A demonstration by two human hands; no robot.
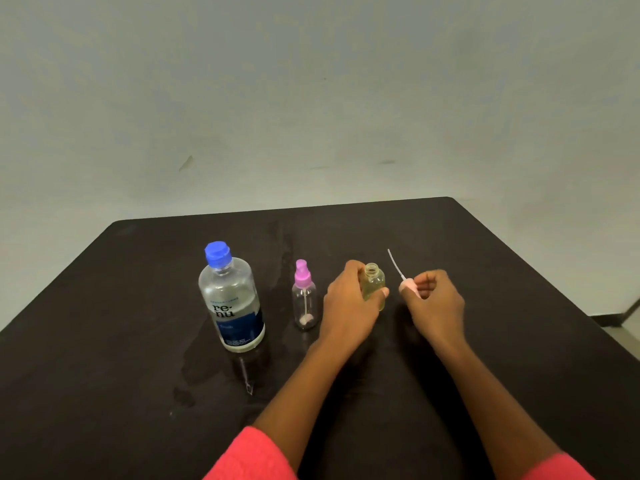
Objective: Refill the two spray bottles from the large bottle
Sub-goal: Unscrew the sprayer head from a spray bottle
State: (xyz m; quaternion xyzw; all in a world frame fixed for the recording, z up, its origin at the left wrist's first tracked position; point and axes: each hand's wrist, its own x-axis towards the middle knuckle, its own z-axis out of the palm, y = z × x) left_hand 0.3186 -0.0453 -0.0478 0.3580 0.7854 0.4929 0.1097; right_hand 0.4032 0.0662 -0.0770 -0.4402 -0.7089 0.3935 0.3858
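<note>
Left hand (349, 306) grips open bottle (374, 284); capped sprayer (304, 299) adjacent.

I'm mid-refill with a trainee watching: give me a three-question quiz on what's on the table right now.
1. True or false: the large bottle has its blue cap on.
2. Which hand holds the open small bottle? A) left hand B) right hand C) neither
3. Fill in: the right hand holds the removed ____ with its thin tube pointing up and away.

Also standing untouched: the second spray bottle, pink top on.

Key: 1 true; 2 A; 3 spray top.
</note>
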